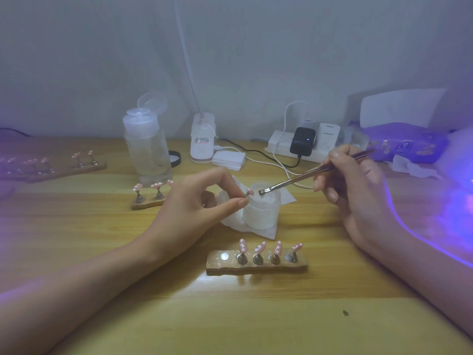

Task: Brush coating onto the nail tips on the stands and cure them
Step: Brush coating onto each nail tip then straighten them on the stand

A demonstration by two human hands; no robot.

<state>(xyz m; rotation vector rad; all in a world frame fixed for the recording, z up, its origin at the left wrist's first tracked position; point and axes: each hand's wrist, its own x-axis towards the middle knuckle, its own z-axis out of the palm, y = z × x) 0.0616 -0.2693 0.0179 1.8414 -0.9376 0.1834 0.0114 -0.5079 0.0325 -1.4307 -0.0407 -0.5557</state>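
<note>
Head view, taken from the middle of the wooden desk [102, 252]: the left hand [202, 198] pinches one pink nail tip [248, 192] on its small metal peg between thumb and forefinger, the other fingers curled under. It holds the tip at the 9 o'clock rim of the open jar [261, 211] of white coating. The right hand [355, 190] grips the brush [307, 175] like a pen, its handle slanting up toward 2 o'clock. The bristles hang over the jar's mouth just beside the held tip; whether they touch it I cannot tell. The jar stands on a crumpled white tissue [258, 233].

At 6 o'clock of the jar lies a wooden block [256, 269] carrying four nail tips [259, 248] on pegs, with one bare metal disc [224, 256] at its 9 o'clock end. A second block [147, 202] with tips sits at 9 o'clock of the left hand, and a third block [64, 170] lies toward 10 o'clock. A clear bottle [148, 147] stands at 11 o'clock, a power strip [294, 147] at 1 o'clock, and violet light [458, 208] washes the 3 o'clock edge
</note>
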